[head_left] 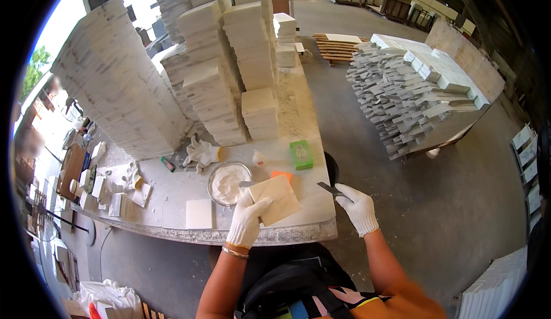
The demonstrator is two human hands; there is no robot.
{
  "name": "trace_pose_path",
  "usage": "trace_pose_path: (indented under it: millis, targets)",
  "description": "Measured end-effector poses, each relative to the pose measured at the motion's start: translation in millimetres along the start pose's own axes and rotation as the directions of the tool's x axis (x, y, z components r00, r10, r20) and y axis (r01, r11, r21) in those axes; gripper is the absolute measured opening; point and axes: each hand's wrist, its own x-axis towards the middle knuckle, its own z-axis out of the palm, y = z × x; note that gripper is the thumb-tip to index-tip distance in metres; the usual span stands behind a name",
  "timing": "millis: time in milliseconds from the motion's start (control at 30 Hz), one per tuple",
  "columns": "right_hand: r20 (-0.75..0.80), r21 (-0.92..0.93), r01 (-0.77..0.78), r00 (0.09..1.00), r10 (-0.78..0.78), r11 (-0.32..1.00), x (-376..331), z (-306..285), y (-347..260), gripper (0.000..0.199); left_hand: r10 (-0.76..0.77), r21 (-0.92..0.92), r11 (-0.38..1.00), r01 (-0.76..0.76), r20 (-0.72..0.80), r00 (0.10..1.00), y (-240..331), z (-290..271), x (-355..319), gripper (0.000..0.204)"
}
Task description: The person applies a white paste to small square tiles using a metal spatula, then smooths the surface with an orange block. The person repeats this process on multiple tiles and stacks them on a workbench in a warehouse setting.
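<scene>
A square cream stone tile [276, 199] is tilted above the table edge, gripped by my left hand [245, 226] in a white knit glove. Off the table's right corner, my right hand [357, 211], also gloved, is closed around a dark flat scraper blade [327, 189] that points left. The blade and the tile are apart. Left of the tile stands a round metal bowl [210, 192] heaped with white powder [231, 182]. Another pale square tile [199, 214] lies flat beside it. An orange piece [282, 175] shows partly behind the held tile.
A green box [301, 155] and a small white rounded container [259, 158] sit behind the tile. Crumpled gloves [201, 152] lie near tall tile stacks [209, 89]. Small blocks [117, 204] crowd the left. Across the floor, stone strips [390, 101] fill a stand.
</scene>
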Motion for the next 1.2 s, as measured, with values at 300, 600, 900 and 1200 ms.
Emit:
trace_pose_path:
  millis: [300, 600, 900, 1200]
  targets:
    - [0.082, 0.135, -0.289, 0.956, 0.28, 0.948, -55.0, -20.1, 51.8, 0.036, -0.209, 0.106, 0.974, 0.2, 0.082, 0.975, -94.5, 49.8, 42.9, 0.042]
    - [0.254, 0.02, -0.29, 0.927, 0.276, 0.957, -57.3, -4.5, 66.8, 0.042, 0.126, 0.982, 0.174, -0.077, 0.056, 0.99, -84.7, 56.1, 54.3, 0.066]
    - [0.219, 0.187, -0.448, 0.887, 0.407, 0.875, -54.8, -27.1, 52.0, 0.029, 0.102, 0.982, -0.115, -0.149, 0.16, 0.982, -47.8, 79.2, 35.3, 0.06]
    - [0.154, 0.26, -0.412, 0.91, 0.384, 0.873, -56.3, -29.3, 31.4, 0.031, 0.141, 0.869, -0.152, -0.471, 0.491, 0.86, -76.0, 68.4, 39.4, 0.084]
